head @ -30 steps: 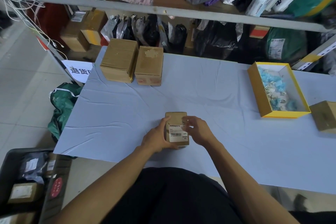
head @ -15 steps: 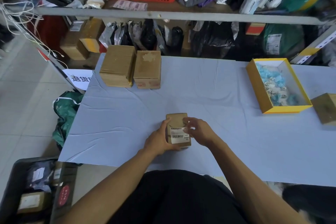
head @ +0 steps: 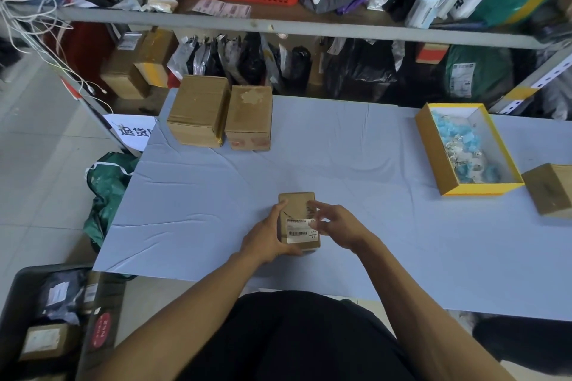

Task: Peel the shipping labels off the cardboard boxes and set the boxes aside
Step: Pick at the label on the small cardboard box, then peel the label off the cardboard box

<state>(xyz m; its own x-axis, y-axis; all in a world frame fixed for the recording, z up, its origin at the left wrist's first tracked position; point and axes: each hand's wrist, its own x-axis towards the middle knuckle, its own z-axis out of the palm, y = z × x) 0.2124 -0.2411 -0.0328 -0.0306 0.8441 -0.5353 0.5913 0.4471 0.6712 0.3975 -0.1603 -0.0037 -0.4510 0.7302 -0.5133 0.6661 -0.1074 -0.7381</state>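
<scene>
Left hand: the left hand [head: 266,237] is wrapped round the left side of a small brown cardboard box [head: 296,204], thumb on its top edge, steadying it on the bench.
Right hand: the right hand [head: 335,226] has thumb and forefinger pressed together on the right edge of the white printed shipping label [head: 299,229] — a pinch, the other fingers loose.
Label: it lies on the near half of the box's top; its upper right corner looks lifted, the rest seems stuck down.
Key relation: the box sits between both hands, long axis running away from the person; the held edge is on the right hand's side, so I judge the peel would run right to left, across the short way, against the left hand's brace.
Set-aside boxes: two larger bare brown cardboard boxes [head: 249,116] stand touching at the far left of the light blue cloth-covered bench [head: 371,148], well apart from the hands.
Right side: an open yellow-sided tray box holding pale blue scraps [head: 433,145] — beside it another brown box [head: 549,187] at the bench's edge.
In the way: nothing lies between the hands and the far boxes.
</scene>
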